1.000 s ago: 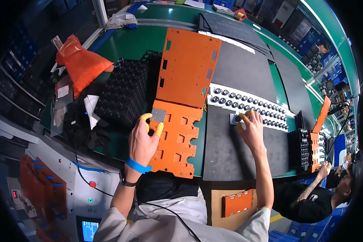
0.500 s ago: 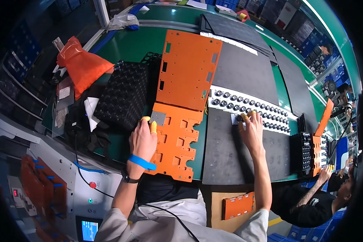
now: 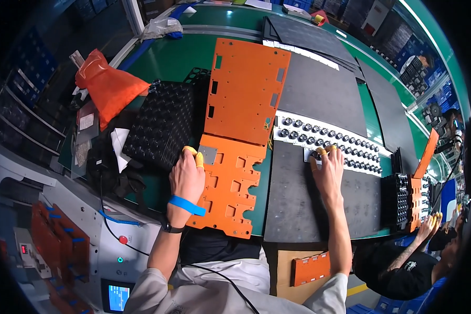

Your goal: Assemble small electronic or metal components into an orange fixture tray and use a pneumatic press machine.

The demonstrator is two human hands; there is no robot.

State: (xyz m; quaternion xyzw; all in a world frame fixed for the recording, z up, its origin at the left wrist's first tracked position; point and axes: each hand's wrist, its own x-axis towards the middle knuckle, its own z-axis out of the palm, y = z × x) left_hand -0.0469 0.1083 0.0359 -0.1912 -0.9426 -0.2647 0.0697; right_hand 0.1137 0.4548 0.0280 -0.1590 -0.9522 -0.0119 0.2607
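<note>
left hand (image 3: 187, 178) lies flat on the orange cutout plate's (image 3: 230, 191) left edge, fingers together.

An orange bag (image 3: 107, 86) lies at the tabletop's far left, with a clear plastic bag (image 3: 159, 27) beyond it. A small blue-lit screen (image 3: 119, 296) glows below the near edge; a red display (image 3: 24, 249) sits further left.

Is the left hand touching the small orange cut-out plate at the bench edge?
Touching. The head view shows the left hand lying on the orange cut-out plate's left edge, its yellow-capped fingertips by the grey square near the plate's top corner.
</note>
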